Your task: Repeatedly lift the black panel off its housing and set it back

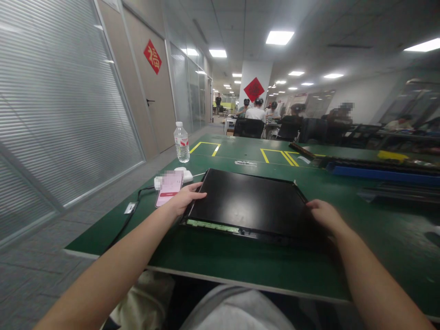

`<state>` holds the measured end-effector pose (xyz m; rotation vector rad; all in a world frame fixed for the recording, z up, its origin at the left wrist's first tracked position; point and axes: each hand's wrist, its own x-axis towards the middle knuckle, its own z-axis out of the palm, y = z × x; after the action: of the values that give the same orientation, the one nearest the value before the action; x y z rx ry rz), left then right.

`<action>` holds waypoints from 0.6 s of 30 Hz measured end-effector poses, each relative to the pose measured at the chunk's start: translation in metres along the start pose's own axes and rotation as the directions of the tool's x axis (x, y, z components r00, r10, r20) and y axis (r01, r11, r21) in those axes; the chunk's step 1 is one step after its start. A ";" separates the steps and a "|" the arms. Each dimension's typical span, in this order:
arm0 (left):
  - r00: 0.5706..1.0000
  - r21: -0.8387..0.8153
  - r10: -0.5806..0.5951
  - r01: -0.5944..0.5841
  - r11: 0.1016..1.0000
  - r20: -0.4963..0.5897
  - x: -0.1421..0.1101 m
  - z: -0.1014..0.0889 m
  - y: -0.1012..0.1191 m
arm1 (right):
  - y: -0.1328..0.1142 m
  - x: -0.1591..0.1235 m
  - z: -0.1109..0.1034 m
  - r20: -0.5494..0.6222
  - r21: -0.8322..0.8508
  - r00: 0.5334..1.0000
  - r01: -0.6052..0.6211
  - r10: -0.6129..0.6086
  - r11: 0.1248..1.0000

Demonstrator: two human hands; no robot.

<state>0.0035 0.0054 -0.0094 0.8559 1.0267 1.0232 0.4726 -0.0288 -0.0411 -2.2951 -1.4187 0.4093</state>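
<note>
A black flat display panel (250,197) lies just over the green table in front of me, its dark face up. Along its near edge runs a strip of green circuit board (213,226). My left hand (187,198) grips the panel's left edge, thumb on top and the other fingers partly beneath. On the opposite side my right hand (325,215) closes around the right edge, with most of its fingers hidden. Whether the panel touches the table or is slightly raised, I cannot tell.
Left of the panel are a phone (169,195), a white charger (185,175) and a black cable (132,215). A water bottle (182,144) stands behind them. At the right lie a blue strip (371,171) and a yellow item (393,156). People sit at far tables.
</note>
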 end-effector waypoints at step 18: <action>0.975 -0.007 0.182 -0.182 0.983 0.126 0.006 -0.004 -0.008 | 0.001 0.002 0.000 -0.015 -0.016 0.998 0.059 -0.059 0.998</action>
<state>0.0031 0.0085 -0.0196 1.0198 0.8559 1.1060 0.4744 -0.0275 -0.0414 -2.2573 -1.4831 0.3627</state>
